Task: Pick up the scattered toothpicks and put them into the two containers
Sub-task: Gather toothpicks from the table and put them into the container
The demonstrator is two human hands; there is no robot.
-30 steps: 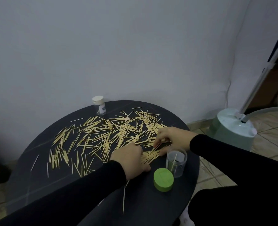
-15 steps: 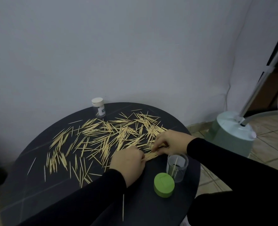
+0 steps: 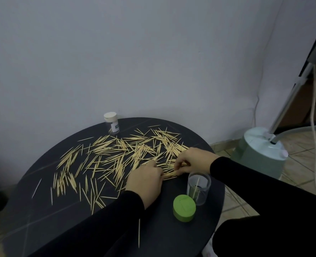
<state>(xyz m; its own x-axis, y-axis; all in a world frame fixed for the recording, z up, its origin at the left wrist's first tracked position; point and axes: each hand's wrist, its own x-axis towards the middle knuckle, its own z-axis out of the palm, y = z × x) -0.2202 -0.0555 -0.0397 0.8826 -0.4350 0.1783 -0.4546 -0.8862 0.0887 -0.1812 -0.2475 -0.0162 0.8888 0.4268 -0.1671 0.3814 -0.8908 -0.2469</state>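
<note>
Nearest, the green lid [image 3: 184, 208] is lying beside the open clear container [image 3: 199, 188]. Just beyond, the left hand [image 3: 145, 180] and right hand [image 3: 194, 160] are gathering a toothpick bundle [image 3: 170, 174], fingers seemingly pinching it; next comes lifting it into that container. Farther off, scattered toothpicks [image 3: 116, 154] are covering the counter [image 3: 42, 219], the capped container [image 3: 111, 122] standing at its far edge.

Two hands [image 3: 146, 180] [image 3: 194, 160], two containers [image 3: 199, 188] [image 3: 111, 123], one green lid [image 3: 184, 207] — toothpicks [image 3: 116, 154] too many to count.
</note>
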